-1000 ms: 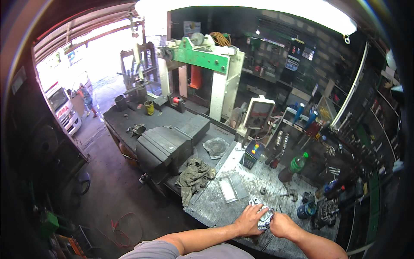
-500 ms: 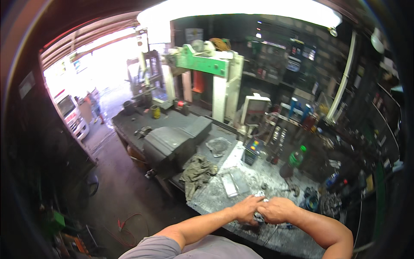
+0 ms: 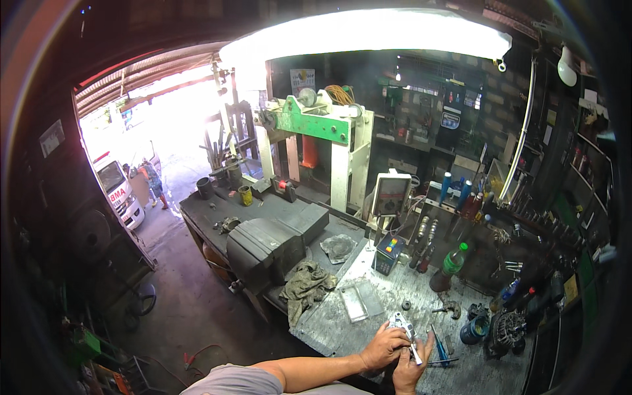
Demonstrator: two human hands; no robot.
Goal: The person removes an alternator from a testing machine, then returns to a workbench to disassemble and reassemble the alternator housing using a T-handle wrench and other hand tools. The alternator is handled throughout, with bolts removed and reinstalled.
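My left hand (image 3: 384,345) is closed around a silver metal part (image 3: 399,321) just above the near end of the workbench. A bright, narrow piece of it points down between my hands; its exact kind is not clear. My right hand (image 3: 408,375) is beside that end, with its fingers stretched and apart and its thumb near the metal. Just right of the hands lies a blue-handled screwdriver (image 3: 442,349). A small dark ring (image 3: 406,305) sits beyond the part.
On the bench (image 3: 329,322) are a clear plastic case (image 3: 361,303), a crumpled rag (image 3: 307,284), a green-capped bottle (image 3: 450,266), a blue can (image 3: 473,330) and an alternator-like part (image 3: 507,329). A big dark vise-like block (image 3: 266,243) stands left. Behind rises a green-and-white press frame (image 3: 313,123).
My right hand has come away from its closed grip over the part, moving nearer to me with fingers spread. More of the silver part now shows. The view has tilted slightly upward.
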